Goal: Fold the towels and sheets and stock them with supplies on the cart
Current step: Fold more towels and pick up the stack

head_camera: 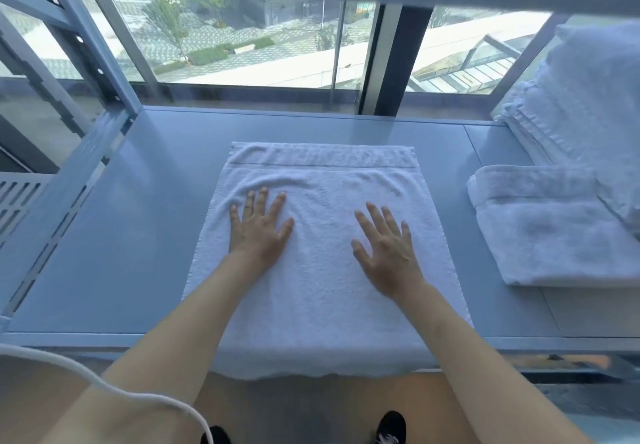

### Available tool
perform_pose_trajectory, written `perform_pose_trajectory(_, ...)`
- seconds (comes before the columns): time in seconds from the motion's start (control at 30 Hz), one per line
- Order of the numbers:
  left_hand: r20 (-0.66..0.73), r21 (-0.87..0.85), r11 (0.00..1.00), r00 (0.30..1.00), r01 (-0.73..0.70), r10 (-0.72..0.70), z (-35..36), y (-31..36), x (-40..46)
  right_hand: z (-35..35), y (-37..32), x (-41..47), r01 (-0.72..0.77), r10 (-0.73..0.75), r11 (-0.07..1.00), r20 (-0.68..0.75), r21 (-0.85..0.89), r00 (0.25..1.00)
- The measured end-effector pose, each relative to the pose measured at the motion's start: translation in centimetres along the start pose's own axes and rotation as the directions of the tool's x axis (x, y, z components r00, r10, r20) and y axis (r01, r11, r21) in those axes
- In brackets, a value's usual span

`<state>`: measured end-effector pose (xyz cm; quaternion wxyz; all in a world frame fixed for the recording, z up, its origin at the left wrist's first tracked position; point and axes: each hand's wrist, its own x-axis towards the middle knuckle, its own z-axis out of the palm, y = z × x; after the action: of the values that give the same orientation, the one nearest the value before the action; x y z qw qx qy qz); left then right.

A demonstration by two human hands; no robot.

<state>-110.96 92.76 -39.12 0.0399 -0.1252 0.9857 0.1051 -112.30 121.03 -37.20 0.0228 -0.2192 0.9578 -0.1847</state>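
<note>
A white towel lies spread flat on the blue-grey cart shelf, its near edge hanging over the front. My left hand presses flat on the towel's left half, fingers straight and spread. My right hand lies flat on the right half, fingers spread too. Neither hand holds anything.
A folded white towel lies on the shelf at the right. Behind it a stack of folded white linen leans at the far right. The shelf's metal uprights rise at the left. A window runs behind. A white cable crosses the lower left.
</note>
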Motion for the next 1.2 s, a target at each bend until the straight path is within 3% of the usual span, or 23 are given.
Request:
perform_pose_trajectory(0.17,0.085,0.013,1.000,0.996,-0.011,0.010,-1.5,0.3,-0.1,0.4,2.2,-7.4,-0.060,0.070,0.994,0.112,-0.092,0.991)
perform_pose_trajectory(0.23,0.057,0.019,1.000,0.998,-0.020,0.019,-2.4,0.7,-1.6,0.6,2.6,-8.0,-0.066,0.081,0.989,0.110,-0.130,0.991)
perform_pose_trajectory(0.37,-0.051,-0.050,0.993,0.993,-0.107,0.105,-2.1,0.8,-10.5,0.8,2.6,-7.9,-0.065,0.079,0.988,0.101,-0.137,0.992)
perform_pose_trajectory(0.57,-0.024,-0.058,0.997,0.998,-0.052,0.050,0.8,-2.3,-19.2,0.9,2.7,-8.0,-0.068,0.080,0.989,0.088,-0.128,0.993)
perform_pose_trajectory(0.93,-0.029,-0.034,0.998,0.998,-0.052,0.051,1.0,-2.7,-11.3,0.1,3.3,-2.1,-0.111,0.118,0.989,0.066,-0.100,0.991)
perform_pose_trajectory(1.2,-0.067,-0.030,0.998,0.996,-0.052,0.050,1.4,-2.3,-10.1,-0.5,2.7,0.1,-0.146,0.159,0.976,0.066,-0.162,0.985)
